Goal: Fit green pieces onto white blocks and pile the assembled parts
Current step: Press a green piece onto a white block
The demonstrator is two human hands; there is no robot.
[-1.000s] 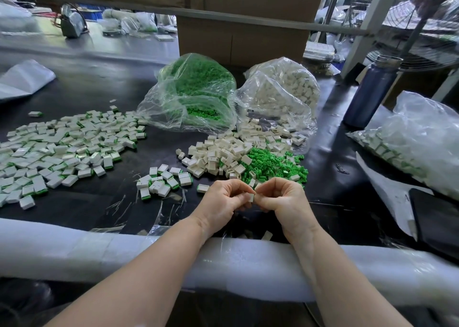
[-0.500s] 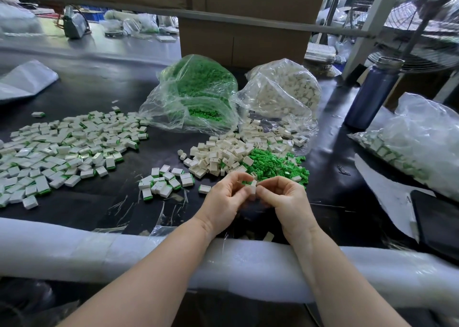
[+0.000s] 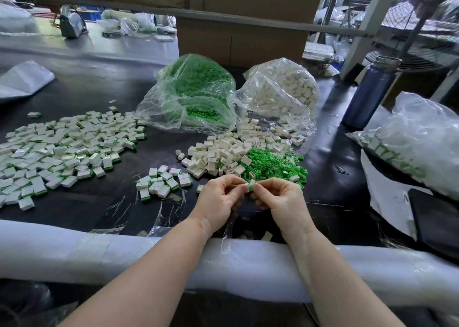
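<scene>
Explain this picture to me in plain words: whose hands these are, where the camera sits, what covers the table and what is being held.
There is no machine here: a person works with bare hands, and the single camera sits on their head, looking forward and down. The left hand and right hand meet above the black table and together pinch a small white-and-green part. Just behind them lie loose white blocks and loose green pieces. Further back stand a clear bag of green pieces and a bag of white blocks. Assembled parts form a small pile near the left hand and a big spread further left. A blue bottle stands on the right.
</scene>
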